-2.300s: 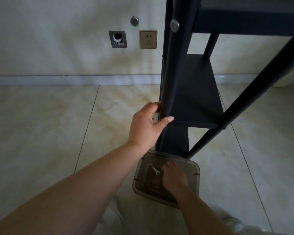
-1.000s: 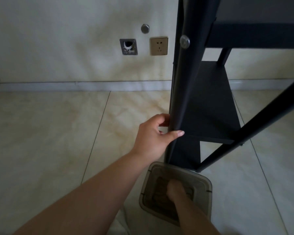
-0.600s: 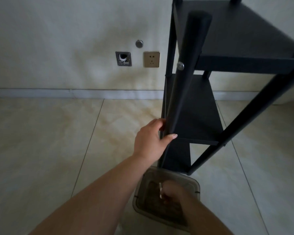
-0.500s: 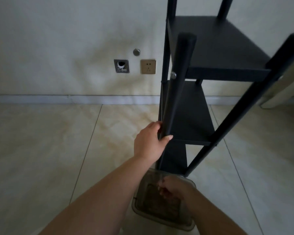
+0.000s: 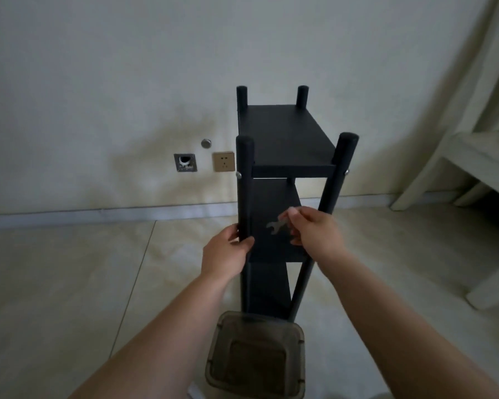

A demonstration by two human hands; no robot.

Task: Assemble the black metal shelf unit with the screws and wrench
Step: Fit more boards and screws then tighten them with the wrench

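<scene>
In the head view, the black shelf unit (image 5: 283, 197) stands upright on the tiled floor, and I take it as the landmark. The right hand (image 5: 314, 230), which a moment ago was down in the plastic container (image 5: 257, 355) in front of the shelf's feet, is now raised before the middle shelf and pinches a small wrench (image 5: 275, 226). The left hand (image 5: 228, 254) still grips the shelf's front left post. The tool is fetched, so tightening the screws, like the one (image 5: 238, 175) under the top shelf, probably comes next. The wall socket (image 5: 224, 162) left of the shelf shows no readable writing, and no brand is visible anywhere.
</scene>
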